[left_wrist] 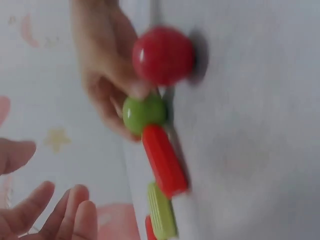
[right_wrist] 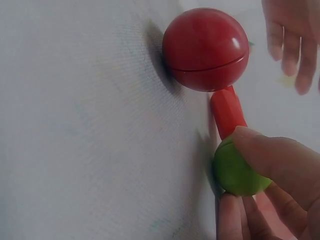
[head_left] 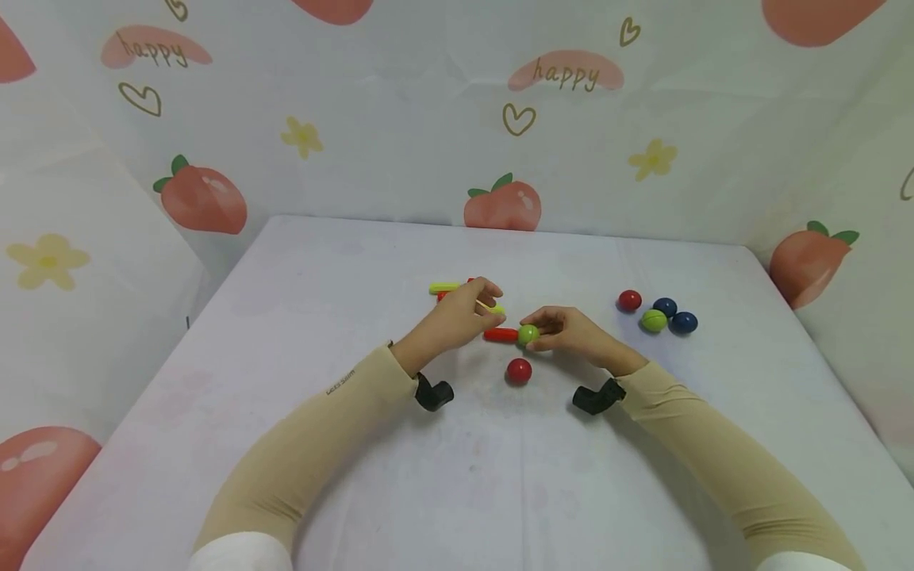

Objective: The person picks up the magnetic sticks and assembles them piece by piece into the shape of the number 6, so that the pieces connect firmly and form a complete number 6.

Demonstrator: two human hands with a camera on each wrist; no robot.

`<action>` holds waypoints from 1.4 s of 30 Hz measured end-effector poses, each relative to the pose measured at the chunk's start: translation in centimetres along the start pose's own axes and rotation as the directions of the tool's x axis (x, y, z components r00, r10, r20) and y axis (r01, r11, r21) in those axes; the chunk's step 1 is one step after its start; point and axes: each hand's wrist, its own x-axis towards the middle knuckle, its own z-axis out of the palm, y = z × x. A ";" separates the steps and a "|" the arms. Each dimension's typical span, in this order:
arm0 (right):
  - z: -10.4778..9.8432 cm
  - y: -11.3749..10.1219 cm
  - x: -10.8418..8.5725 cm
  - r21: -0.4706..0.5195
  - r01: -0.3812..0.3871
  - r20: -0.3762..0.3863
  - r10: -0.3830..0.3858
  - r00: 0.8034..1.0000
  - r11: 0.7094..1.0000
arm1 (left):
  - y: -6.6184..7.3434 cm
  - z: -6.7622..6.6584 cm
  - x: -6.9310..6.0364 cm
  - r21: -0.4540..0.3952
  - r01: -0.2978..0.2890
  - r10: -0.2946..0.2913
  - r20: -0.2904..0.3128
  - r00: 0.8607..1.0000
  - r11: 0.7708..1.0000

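My right hand [head_left: 571, 331] pinches a small green ball [head_left: 528, 335] between thumb and fingers, low at the white surface. The ball meets the end of a ridged red stick [head_left: 501, 335], as the left wrist view shows. Over the other sticks hovers my left hand [head_left: 460, 316], its fingers loose and holding nothing. Partly hidden behind it lie a yellow-green stick [head_left: 444, 288] and bits of red ones. Nearer to me, between the hands, sits a glossy red ball [head_left: 519, 371] with a seam line visible in the right wrist view.
To the right lie another red ball [head_left: 629, 300], a grooved green ball [head_left: 653, 320] and two dark blue balls [head_left: 684, 323]. White cloth [head_left: 400, 492] covers the table, and a printed curtain [head_left: 400, 119] stands behind its back edge.
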 end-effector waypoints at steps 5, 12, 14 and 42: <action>0.0 0.0 -0.1 -0.002 -0.001 0.003 0.001 1.000 1.000 | 0.3 1.4 -1.1 -0.067 -0.048 0.047 -0.014 0.999 0.997; -0.1 0.1 0.0 0.016 0.001 0.006 -0.001 1.000 1.000 | 0.0 3.4 -1.3 -0.006 -0.026 0.027 0.096 0.995 1.000; -0.1 0.1 0.0 0.009 -0.003 0.005 0.003 1.000 1.000 | -0.1 3.8 -1.2 0.028 -0.002 -0.002 0.130 0.992 1.000; -0.2 0.3 0.1 0.000 0.020 0.007 -0.020 1.000 1.000 | -0.3 5.0 -1.1 0.146 -0.017 -0.010 0.182 0.983 0.989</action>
